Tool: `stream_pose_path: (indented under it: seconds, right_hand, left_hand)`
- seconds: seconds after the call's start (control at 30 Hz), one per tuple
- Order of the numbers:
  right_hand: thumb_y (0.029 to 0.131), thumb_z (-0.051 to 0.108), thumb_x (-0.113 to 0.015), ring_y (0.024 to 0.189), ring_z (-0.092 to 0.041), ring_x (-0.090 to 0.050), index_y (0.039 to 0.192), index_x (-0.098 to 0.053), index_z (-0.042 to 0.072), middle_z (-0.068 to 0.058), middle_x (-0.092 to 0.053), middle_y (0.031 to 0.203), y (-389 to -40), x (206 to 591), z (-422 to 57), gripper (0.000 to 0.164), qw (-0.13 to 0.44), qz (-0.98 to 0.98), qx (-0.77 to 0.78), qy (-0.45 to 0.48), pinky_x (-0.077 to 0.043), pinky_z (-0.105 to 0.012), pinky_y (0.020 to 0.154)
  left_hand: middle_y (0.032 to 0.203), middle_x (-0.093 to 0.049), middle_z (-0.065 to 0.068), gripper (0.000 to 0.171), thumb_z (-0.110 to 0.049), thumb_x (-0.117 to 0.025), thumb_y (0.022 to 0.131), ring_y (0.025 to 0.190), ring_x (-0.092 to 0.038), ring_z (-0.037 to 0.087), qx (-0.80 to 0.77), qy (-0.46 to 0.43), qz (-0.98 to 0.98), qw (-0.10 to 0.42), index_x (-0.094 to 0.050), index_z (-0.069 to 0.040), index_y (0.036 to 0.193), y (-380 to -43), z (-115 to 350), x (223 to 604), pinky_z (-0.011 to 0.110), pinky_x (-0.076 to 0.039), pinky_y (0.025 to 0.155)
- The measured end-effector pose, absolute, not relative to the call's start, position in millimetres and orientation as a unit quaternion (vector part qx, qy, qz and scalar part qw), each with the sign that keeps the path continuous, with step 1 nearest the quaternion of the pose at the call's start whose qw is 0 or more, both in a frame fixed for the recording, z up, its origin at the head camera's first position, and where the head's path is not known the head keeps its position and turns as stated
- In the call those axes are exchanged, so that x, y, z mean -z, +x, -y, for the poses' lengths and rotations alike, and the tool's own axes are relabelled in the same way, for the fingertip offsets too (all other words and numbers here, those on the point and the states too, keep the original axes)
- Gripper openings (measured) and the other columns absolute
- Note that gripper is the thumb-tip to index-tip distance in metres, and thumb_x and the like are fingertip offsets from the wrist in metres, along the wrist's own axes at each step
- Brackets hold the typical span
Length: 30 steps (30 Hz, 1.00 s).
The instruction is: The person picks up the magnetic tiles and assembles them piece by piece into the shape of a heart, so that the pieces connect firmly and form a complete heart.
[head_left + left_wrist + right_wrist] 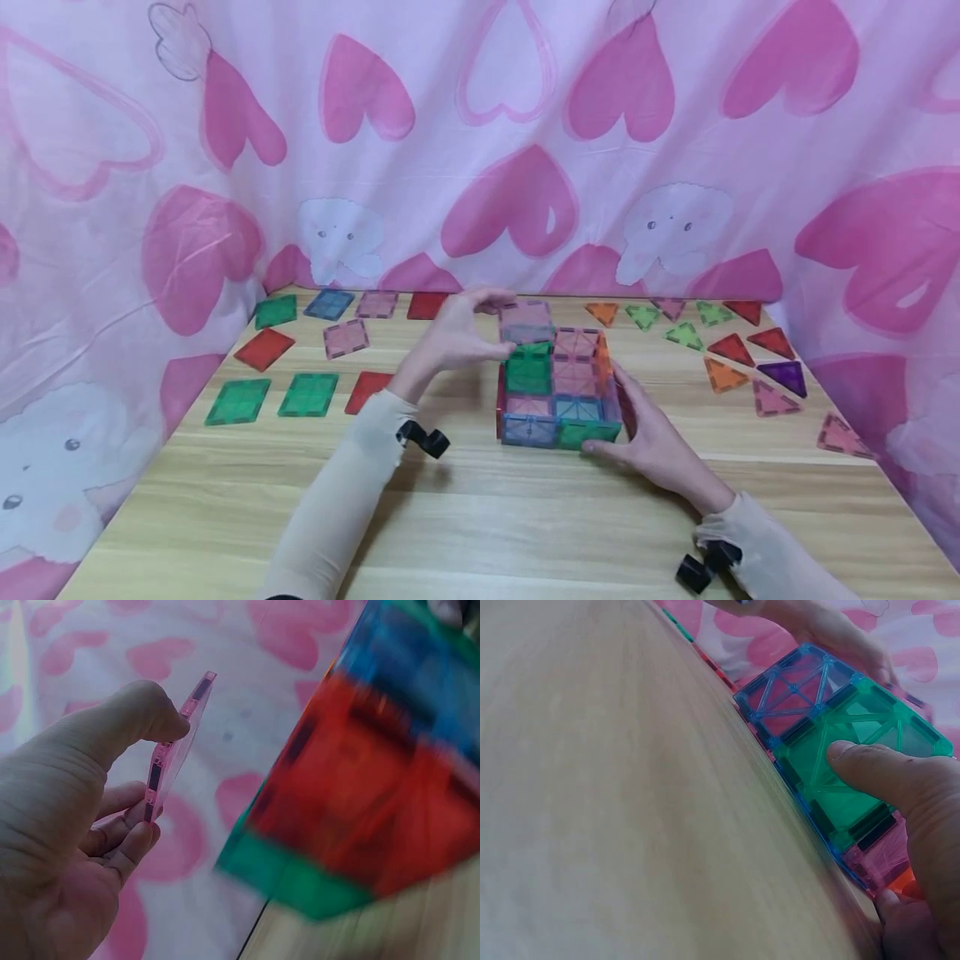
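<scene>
My left hand (453, 335) pinches a pink square magnetic tile (525, 320) between thumb and fingers, above the back left corner of a low box of magnetic tiles (528, 430). In the left wrist view the pink tile (157, 777) appears edge-on, apart from the box's blurred red side (367, 795). The box has green, pink and blue squares inside low coloured walls. My right hand (660, 450) grips its front right corner. In the right wrist view the thumb presses the green front tile (855, 780), next to a blue one (795, 690); the other fingers are partly hidden.
Loose square tiles lie to the left, among them green (308, 394), red (264, 349), blue (328, 304) and pink (346, 338) ones. Several triangle tiles, including a purple one (782, 377), lie to the right. A pink heart-patterned curtain (480, 125) borders the wooden table (510, 525).
</scene>
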State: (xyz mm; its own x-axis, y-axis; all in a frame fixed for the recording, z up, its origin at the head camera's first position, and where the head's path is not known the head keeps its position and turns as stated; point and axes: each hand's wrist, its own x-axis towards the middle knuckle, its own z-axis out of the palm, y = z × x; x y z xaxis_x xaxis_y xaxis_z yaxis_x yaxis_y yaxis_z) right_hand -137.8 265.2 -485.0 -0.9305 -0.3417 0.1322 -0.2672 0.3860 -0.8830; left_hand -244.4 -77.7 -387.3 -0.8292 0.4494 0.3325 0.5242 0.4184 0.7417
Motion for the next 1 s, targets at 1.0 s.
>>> stream_pose_path:
  seconds: [1.0]
  right_hand:
    - [0.089, 0.037, -0.098, 0.160, -0.034, -0.041, 0.179, -0.012, 0.039, -0.008, -0.033, 0.179, -138.1, 483.0, -267.0, 0.125, 0.037, -0.839, 0.509, -0.187, -0.033, -0.008, 0.116]
  left_hand:
    - [0.162, -0.058, 0.010, 0.081, -0.034, -0.089, 0.095, 0.155, -0.047, 0.028, 0.263, -0.374, 0.889, -0.012, -0.054, -0.006, 0.162, -247.7, -5.9, 398.0, 0.048, -0.040, 0.130]
